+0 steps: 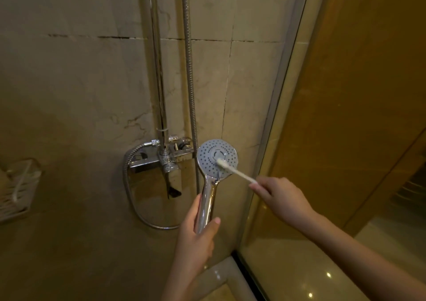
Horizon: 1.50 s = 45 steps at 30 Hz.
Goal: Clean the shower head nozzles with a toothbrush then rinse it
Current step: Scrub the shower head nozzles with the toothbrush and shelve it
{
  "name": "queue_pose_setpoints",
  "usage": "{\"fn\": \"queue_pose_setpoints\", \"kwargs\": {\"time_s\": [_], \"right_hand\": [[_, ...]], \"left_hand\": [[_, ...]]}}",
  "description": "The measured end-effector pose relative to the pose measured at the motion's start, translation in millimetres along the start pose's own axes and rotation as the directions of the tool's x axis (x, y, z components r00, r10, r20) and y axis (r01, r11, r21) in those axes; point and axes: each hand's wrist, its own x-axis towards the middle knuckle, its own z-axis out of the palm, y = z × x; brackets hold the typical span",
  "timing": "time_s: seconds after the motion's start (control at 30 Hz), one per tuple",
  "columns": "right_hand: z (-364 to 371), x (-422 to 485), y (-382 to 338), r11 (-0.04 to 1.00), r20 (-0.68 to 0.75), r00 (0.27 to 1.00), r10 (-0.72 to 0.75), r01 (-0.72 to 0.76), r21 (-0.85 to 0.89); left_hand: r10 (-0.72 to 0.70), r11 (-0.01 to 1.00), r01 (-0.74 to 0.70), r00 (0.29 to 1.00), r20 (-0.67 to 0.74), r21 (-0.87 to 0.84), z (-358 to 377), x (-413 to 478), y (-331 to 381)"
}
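A chrome shower head (213, 153) with a round grey nozzle face points toward me, held upright by its handle. My left hand (198, 233) is wrapped around the lower part of that handle. My right hand (280, 195) pinches the end of a white toothbrush (237, 171). The brush's bristles rest on the lower right part of the nozzle face. No water is running from the head.
A chrome mixer tap (164, 156) with a spout sits on the tiled wall just left of the head. A metal hose (191, 81) hangs down the wall and loops below. A glass door frame (274, 116) stands close on the right. A wire basket (18, 190) is mounted far left.
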Motion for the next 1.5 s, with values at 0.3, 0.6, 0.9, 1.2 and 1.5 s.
{"fn": "queue_pose_setpoints", "kwargs": {"time_s": [0.3, 0.6, 0.9, 1.2, 1.5], "right_hand": [[20.7, -9.1, 5.2, 0.999, 0.039, 0.998, 0.045, -0.045, -0.008], [10.5, 1.5, 1.2, 0.999, 0.021, 0.999, 0.042, -0.042, 0.031], [-8.9, 16.4, -12.7, 0.994, 0.031, 0.999, 0.017, -0.014, -0.105], [-7.3, 26.7, -21.4, 0.976, 0.036, 0.994, -0.102, 0.107, -0.188], [1.2, 33.1, -26.2, 0.986, 0.045, 0.994, -0.100, 0.105, -0.129]], "left_hand": [[-0.109, 0.988, 0.112, 0.994, 0.029, -0.103, 2.7, 3.8, -5.4], [-0.092, 0.991, 0.096, 0.994, 0.051, -0.093, 0.3, 4.7, -4.7], [0.103, 0.987, -0.092, 0.992, -0.071, 0.134, -7.1, 1.2, 0.3], [0.150, 0.970, -0.133, 0.986, -0.071, 0.201, -15.0, 0.8, 3.2], [0.128, 0.976, -0.119, 0.991, -0.037, 0.181, -16.2, 4.3, 0.2]]}}
